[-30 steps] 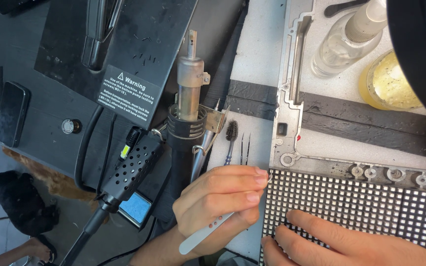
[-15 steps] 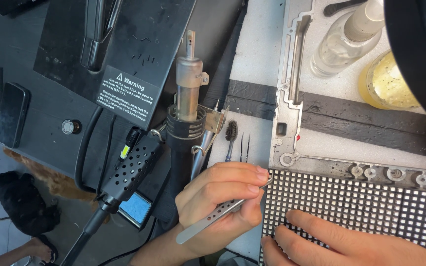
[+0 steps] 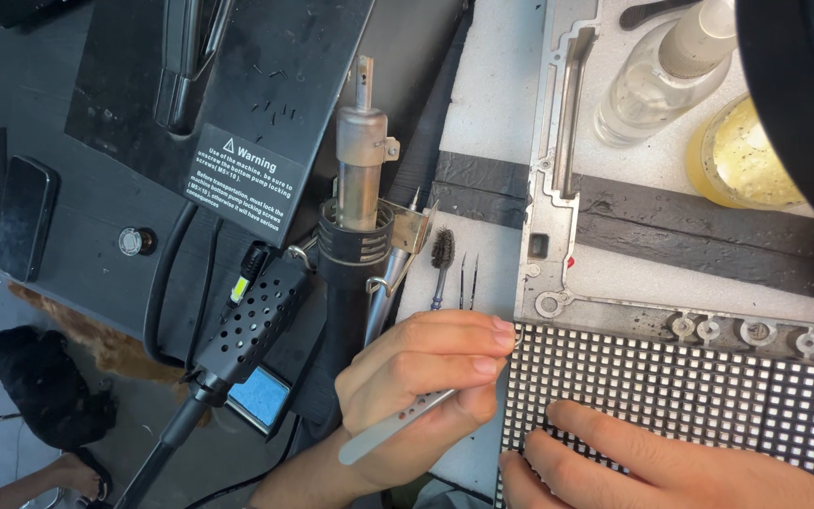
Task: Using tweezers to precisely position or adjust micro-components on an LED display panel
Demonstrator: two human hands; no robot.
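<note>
1. My left hand (image 3: 426, 382) is curled, fingers (image 3: 468, 353) together and clamped on a pair of metal tweezers (image 3: 390, 424). The blunt end sticks out down-left past my palm; the tips are hidden behind my fingertips at the left edge of the LED panel (image 3: 708, 396).
2. My right hand (image 3: 652, 462) lies flat on the lower part of the panel, fingers (image 3: 605, 429) stretched out side by side and pressing on the grid. They grip nothing.
3. The LED panel is a black board with a grid of small white squares. It sits at lower right, on a grey metal frame (image 3: 558, 179) that rests on the tabletop (image 3: 96, 203).
4. Just above my left hand: a small brush (image 3: 442, 259) and 2 thin needle-like points (image 3: 468, 278) lying side by side on a white surface.
5. Left of these stands a hot-air handpiece (image 3: 362, 160) in its holder, nozzle up.
6. Further left: a black perforated unit (image 3: 256, 320) with a cable, and a dark phone (image 3: 23, 217) lying flat.
7. Upper right, inside the frame: a clear bottle (image 3: 652, 80) on its side and a yellow tub (image 3: 741, 160) just beside it.
</note>
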